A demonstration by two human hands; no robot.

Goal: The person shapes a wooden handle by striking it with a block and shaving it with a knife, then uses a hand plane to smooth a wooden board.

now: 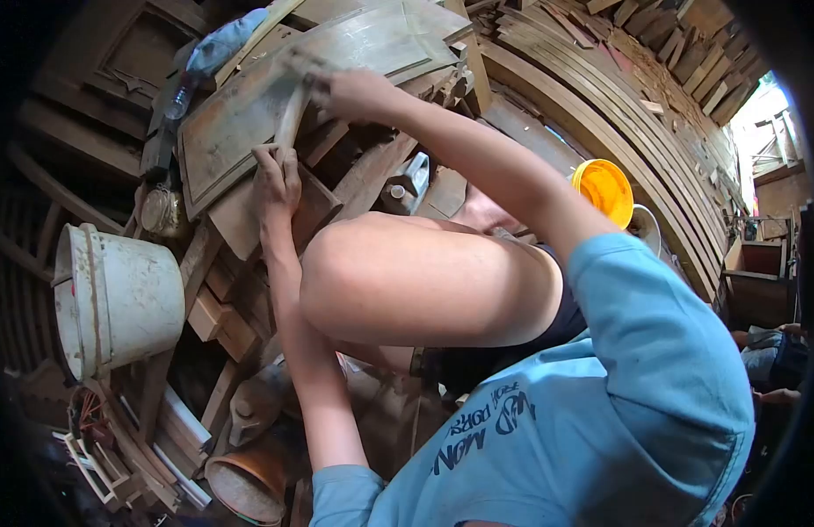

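Observation:
My left hand (278, 180) has its fingers closed round the lower end of a pale, narrow wooden piece (291, 119). That piece stands up at a slant against a large framed wooden panel (227, 132). At its upper end is my right hand (336, 92), its fingers smeared by motion. Whether the right fingers hold anything cannot be made out. The panel lies tilted on a rough wooden support, its surface dusty and grey toward the top. Below my left hand a flat board (231, 215) juts out.
A white bucket (134, 294) stands at the left, near a jar (163, 211). A plastic bottle (177, 101) and blue cloth (222, 44) lie beside the panel. A grey container (409, 184), a yellow bucket (603, 191) and stacked planks (600, 97) are beyond my bent knee.

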